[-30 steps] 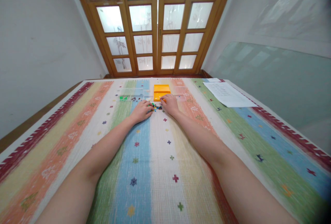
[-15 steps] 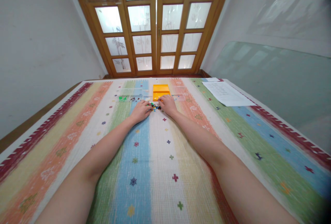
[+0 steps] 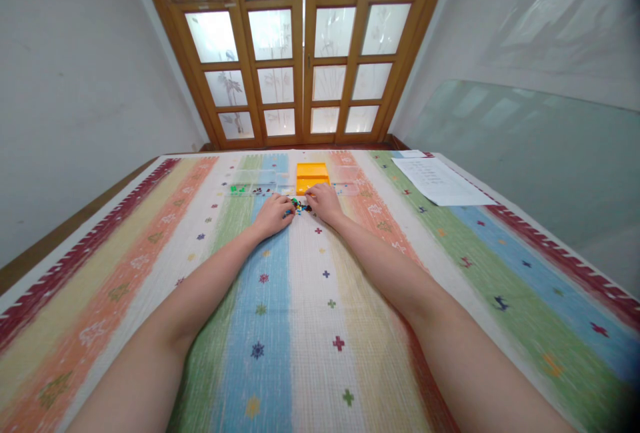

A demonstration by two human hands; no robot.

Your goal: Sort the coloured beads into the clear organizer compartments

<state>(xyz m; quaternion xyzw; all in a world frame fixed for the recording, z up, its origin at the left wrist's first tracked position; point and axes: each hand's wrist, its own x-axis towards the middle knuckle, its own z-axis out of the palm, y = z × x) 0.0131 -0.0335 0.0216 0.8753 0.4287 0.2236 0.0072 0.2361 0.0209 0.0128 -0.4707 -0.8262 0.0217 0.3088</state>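
Note:
A small pile of tiny multicoloured pieces (image 3: 301, 207), with green, blue, yellow and dark ones, lies on the striped tablecloth between my hands. At its left edge my left hand (image 3: 274, 214) is closed, fingers curled and tips at the pieces. My right hand (image 3: 324, 202) reaches in from the other side, its fingers bent together over the pile's right edge. Whatever either hand pinches is too small to make out. Just behind the right fingertips stands an open yellow box (image 3: 311, 170), its front partly covered by that hand.
Left of the yellow box sits a clear divided case (image 3: 249, 177) with green and dark bits in its compartments. Another clear tray (image 3: 347, 173) is to the right, holding a few small bits. Printed paper (image 3: 440, 181) lies at the far right of the tablecloth (image 3: 310, 326).
My left fingers have shifted slightly at the edge of the pile, and more of the pieces show there. The right hand stays nearly still.

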